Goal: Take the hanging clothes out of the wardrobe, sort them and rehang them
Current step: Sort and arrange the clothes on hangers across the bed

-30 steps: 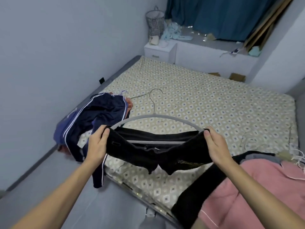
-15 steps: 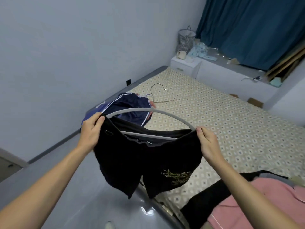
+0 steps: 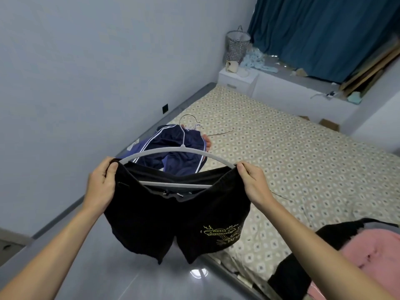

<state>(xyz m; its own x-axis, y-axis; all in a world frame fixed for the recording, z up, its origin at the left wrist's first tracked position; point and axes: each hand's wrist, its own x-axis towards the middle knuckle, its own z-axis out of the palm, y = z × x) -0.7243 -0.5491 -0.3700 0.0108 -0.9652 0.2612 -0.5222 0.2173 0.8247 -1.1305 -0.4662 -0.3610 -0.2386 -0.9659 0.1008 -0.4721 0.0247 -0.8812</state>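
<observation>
Black shorts with a yellow print low on one leg hang in the air between the two hands, stretched by the waistband over a grey hanger. The left hand grips the waistband's left corner, fingers curled over the fabric at the hanger's left end, so the shorts spread away to its right and drop below it. The right hand pinches the opposite corner where the hanger's curved arm meets the cloth; from this hand the shorts run leftward and downward. The hanger's lower bar crosses between the two hands just beneath the waistband's far edge, and its metal hook rises beyond them, farther from the person than either hand.

Past the hands, behind the hanger's arch, a navy garment with white stripes lies crumpled on the near-left corner of the patterned bed. Below and to the right of the right forearm, a pink garment and a dark one lie heaped at the bed's edge. Beneath the shorts and both forearms is a glossy grey floor. Far beyond the right hand are a white nightstand, a checked basket and a blue curtain
</observation>
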